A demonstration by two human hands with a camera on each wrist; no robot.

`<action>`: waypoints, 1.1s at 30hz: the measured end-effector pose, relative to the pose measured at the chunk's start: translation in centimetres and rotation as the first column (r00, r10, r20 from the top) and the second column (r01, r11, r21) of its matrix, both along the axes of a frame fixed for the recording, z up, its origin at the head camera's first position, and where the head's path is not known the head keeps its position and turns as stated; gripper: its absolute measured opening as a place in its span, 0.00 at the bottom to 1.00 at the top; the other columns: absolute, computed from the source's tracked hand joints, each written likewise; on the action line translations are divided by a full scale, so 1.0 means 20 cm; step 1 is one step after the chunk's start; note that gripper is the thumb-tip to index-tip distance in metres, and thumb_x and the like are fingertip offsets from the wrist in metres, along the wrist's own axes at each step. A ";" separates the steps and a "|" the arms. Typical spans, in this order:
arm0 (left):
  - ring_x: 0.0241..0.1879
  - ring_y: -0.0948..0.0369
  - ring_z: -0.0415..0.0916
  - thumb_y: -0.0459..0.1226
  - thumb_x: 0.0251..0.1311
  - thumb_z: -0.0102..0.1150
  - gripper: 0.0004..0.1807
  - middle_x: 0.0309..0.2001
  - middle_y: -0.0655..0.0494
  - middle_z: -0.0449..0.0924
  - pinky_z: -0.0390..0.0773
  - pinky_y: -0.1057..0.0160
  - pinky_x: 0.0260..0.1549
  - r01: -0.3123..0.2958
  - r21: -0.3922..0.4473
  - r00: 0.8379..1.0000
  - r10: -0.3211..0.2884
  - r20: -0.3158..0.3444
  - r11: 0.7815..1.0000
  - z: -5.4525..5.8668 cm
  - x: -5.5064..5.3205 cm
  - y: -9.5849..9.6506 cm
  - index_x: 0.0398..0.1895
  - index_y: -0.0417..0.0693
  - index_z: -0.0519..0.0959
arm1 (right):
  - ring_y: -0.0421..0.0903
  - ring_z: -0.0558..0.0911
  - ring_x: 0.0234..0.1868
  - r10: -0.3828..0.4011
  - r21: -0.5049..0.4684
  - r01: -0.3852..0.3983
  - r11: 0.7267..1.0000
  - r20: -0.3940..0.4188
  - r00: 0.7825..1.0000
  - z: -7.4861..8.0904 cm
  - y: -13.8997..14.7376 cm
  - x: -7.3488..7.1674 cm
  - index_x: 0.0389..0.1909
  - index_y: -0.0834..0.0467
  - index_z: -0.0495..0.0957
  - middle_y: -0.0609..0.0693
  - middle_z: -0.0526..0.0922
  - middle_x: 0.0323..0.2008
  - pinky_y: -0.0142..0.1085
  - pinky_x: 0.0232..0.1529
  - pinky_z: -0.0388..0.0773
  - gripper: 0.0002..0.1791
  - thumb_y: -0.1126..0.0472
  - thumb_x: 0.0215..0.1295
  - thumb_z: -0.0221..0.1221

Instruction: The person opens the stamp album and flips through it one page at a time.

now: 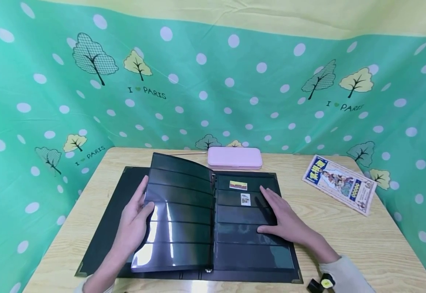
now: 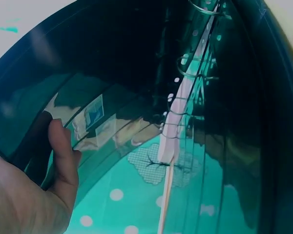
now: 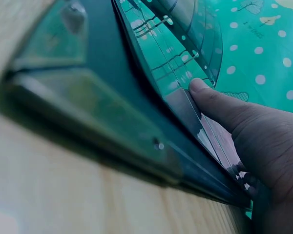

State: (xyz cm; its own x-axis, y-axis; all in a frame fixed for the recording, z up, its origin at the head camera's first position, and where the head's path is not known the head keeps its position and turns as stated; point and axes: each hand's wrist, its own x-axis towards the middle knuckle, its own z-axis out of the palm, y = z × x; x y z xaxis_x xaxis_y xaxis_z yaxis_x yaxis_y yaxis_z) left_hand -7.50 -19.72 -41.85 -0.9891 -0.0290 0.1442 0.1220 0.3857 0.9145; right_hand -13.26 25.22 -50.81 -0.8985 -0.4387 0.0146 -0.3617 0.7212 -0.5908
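Note:
A black stamp album [image 1: 104, 228] lies spread on the table, its ring binding [image 2: 198, 73] showing in the left wrist view. One glossy black page [image 1: 183, 211] stands lifted on the left side, strips running across it. My left hand [image 1: 132, 224] grips that page at its outer edge, thumb on the near face. On the right page [image 1: 249, 256] sit a red and yellow stamp [image 1: 238, 185] and, below it, a small pale stamp [image 1: 245, 199]. My right hand [image 1: 289, 221] rests with spread fingers along this page's outer edge, thumb [image 3: 202, 90] over the page.
A pink case [image 1: 234, 158] lies behind the album, with a thin stick [image 1: 188, 153] beside it. To the right is a printed paper packet [image 1: 339, 183]. Small black items [image 1: 315, 286] lie by the right sleeve. A green dotted cloth [image 1: 231, 97] hangs around the table.

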 end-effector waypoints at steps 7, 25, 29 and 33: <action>0.76 0.65 0.69 0.24 0.83 0.45 0.38 0.86 0.41 0.57 0.69 0.81 0.64 0.056 0.047 0.994 -0.052 -0.091 0.997 0.03 -0.03 0.01 0.92 0.47 0.52 | 0.71 0.54 0.86 -0.014 0.005 0.014 1.000 -0.002 1.000 0.00 0.00 0.00 0.93 0.46 0.45 0.65 0.52 0.88 0.78 0.75 0.58 0.68 0.34 0.63 0.77; 0.46 0.75 0.76 0.28 0.85 0.47 0.35 0.53 0.34 0.85 0.70 0.78 0.48 -0.003 -0.091 0.998 0.008 0.058 0.996 0.02 -0.09 -0.20 0.91 0.45 0.55 | 0.70 0.54 0.87 -0.017 -0.010 0.016 1.000 -0.003 1.000 -0.01 0.01 0.00 0.93 0.46 0.46 0.64 0.52 0.89 0.77 0.75 0.60 0.67 0.34 0.64 0.77; 0.45 0.62 0.78 0.30 0.86 0.48 0.35 0.47 0.39 0.84 0.68 0.74 0.46 -0.006 -0.195 0.995 0.025 0.099 0.981 -0.04 -0.10 -0.25 0.91 0.45 0.54 | 0.70 0.54 0.87 -0.020 -0.010 0.020 1.000 -0.004 1.000 -0.01 0.01 0.00 0.93 0.45 0.46 0.63 0.52 0.89 0.77 0.75 0.60 0.67 0.34 0.63 0.78; 0.49 0.48 0.81 0.32 0.85 0.48 0.36 0.54 0.33 0.86 0.72 0.65 0.49 0.021 -0.273 0.989 0.020 0.148 0.962 -0.10 -0.12 -0.28 0.91 0.43 0.54 | 0.70 0.54 0.87 -0.019 -0.010 0.019 1.000 -0.003 1.000 -0.01 0.01 0.00 0.93 0.46 0.47 0.63 0.53 0.88 0.77 0.75 0.60 0.67 0.34 0.63 0.78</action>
